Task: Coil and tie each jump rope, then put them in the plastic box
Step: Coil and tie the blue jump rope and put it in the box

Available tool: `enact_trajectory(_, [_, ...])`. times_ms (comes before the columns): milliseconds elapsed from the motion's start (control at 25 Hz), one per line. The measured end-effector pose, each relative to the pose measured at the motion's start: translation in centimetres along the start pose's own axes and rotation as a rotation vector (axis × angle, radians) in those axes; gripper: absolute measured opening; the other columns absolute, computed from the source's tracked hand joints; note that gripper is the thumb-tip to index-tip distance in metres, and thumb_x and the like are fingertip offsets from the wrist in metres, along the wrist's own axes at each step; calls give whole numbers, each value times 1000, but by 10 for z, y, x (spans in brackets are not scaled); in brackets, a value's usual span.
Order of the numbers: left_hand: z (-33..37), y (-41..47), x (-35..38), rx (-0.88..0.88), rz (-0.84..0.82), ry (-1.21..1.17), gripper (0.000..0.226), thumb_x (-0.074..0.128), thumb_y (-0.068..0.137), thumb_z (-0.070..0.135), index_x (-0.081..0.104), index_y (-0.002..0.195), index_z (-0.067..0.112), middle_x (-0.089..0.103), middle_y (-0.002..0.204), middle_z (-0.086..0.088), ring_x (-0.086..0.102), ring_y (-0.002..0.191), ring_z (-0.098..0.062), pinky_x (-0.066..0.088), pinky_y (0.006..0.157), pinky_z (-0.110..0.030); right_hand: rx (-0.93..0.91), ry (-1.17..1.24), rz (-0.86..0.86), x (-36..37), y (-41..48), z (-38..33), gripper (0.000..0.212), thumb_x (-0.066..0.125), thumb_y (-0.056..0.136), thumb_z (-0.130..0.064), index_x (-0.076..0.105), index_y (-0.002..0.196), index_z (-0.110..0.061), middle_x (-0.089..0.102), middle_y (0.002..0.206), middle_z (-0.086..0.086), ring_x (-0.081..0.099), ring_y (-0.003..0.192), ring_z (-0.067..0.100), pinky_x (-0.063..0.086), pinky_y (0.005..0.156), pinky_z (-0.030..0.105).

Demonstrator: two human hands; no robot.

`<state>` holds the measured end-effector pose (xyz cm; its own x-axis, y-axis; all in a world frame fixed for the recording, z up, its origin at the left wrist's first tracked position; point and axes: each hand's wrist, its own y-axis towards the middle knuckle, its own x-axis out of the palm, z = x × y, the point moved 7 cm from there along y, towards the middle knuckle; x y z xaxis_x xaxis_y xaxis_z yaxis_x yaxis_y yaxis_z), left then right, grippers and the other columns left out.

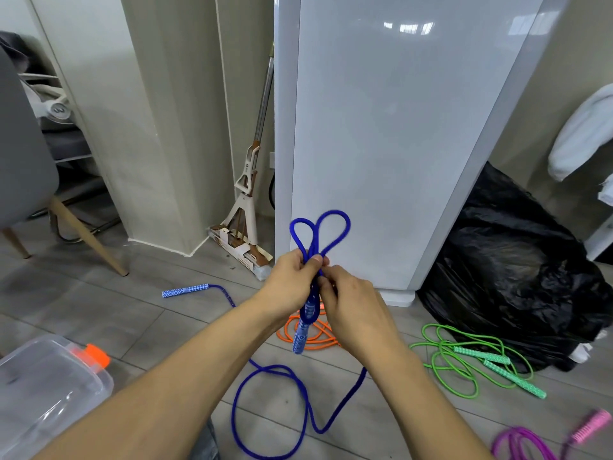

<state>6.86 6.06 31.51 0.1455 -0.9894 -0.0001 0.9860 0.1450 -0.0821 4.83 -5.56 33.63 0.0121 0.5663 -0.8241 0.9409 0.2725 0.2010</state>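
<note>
Plastic box (49,386), lower left: clear, orange latch (96,355), cut off by the frame edge; contents cannot be determined. Blue jump rope (320,234): the left hand (292,280) pinches two upright loops, and the right hand (351,303) grips the strands just below. The remainder lies on the floor. Orange rope (311,340): partly hidden behind the hands. Green rope (464,360): on the floor. Purple rope (520,443): blurred, cut off.

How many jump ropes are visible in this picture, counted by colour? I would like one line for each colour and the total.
blue jump rope: 1
orange jump rope: 1
green jump rope: 1
purple jump rope: 1
Total: 4
</note>
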Motion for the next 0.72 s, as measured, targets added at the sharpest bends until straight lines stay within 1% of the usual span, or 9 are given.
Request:
enact_trajectory(120, [0, 10, -14, -87, 122, -401, 19, 38, 106, 11, 53, 97, 3, 61, 72, -9, 65, 57, -18, 58, 56, -29, -6, 94, -151, 12, 2, 5, 26, 36, 103, -38, 57, 96, -26, 68, 87, -2, 61, 81, 23, 50, 74, 41])
enact_trajectory(200, [-8, 18, -24, -163, 180, -540, 21, 35, 106, 10, 50, 92, 6, 51, 65, -5, 51, 45, -14, 49, 43, -24, -11, 162, -352, 26, -2, 3, 31, 38, 104, -34, 57, 85, -20, 60, 69, -4, 57, 64, 12, 48, 67, 36])
enact_trajectory(320, [-15, 27, -43, -176, 267, -520, 26, 33, 106, 10, 48, 85, 10, 41, 63, -2, 31, 34, -5, 27, 35, -16, 38, 268, -625, 43, -16, 3, 30, 39, 103, -27, 60, 83, -20, 52, 60, -5, 47, 46, 6, 42, 56, 27])
enact_trajectory(400, [-11, 33, -63, -94, 347, -362, 25, 33, 107, 13, 46, 85, 12, 40, 66, -2, 30, 33, -3, 26, 35, -16, 81, 268, -730, 40, -22, 13, 27, 41, 103, -24, 61, 85, -19, 51, 64, 0, 47, 48, 12, 41, 54, 25])
enact_trajectory(440, [-8, 36, -74, -46, 388, -219, 24, 34, 107, 17, 46, 87, 12, 44, 68, -3, 36, 37, -5, 32, 37, -18, 109, 264, -744, 34, -21, 21, 26, 43, 103, -23, 61, 84, -18, 51, 65, 1, 47, 48, 14, 40, 51, 23])
enact_trajectory(480, [-5, 37, -86, -1, 427, -48, 23, 35, 107, 22, 47, 90, 13, 49, 73, -4, 43, 45, -9, 40, 44, -24, 133, 245, -712, 23, -18, 31, 27, 46, 102, -23, 62, 81, -19, 51, 63, 0, 47, 49, 14, 40, 49, 22])
enact_trajectory(560, [4, 37, -100, 70, 477, 235, 23, 36, 106, 29, 47, 92, 15, 56, 84, -6, 53, 65, -20, 49, 60, -37, 143, 114, -498, -8, -3, 52, 29, 54, 100, -28, 63, 73, -22, 53, 55, -8, 47, 50, 11, 39, 50, 22])
enact_trajectory(640, [13, 35, -98, 117, 456, 350, 24, 35, 106, 30, 46, 94, 12, 54, 84, -5, 51, 68, -20, 45, 59, -34, 149, -30, -211, -40, 10, 68, 29, 57, 97, -39, 64, 73, -25, 57, 61, -7, 52, 58, 10, 39, 55, 25])
enact_trajectory(720, [16, 31, -82, 119, 376, 376, 26, 35, 107, 29, 47, 99, 7, 55, 82, -4, 48, 66, -18, 41, 58, -29, 157, -16, -37, -54, 12, 70, 26, 56, 96, -45, 64, 79, -28, 64, 76, -4, 58, 72, 16, 45, 63, 31])
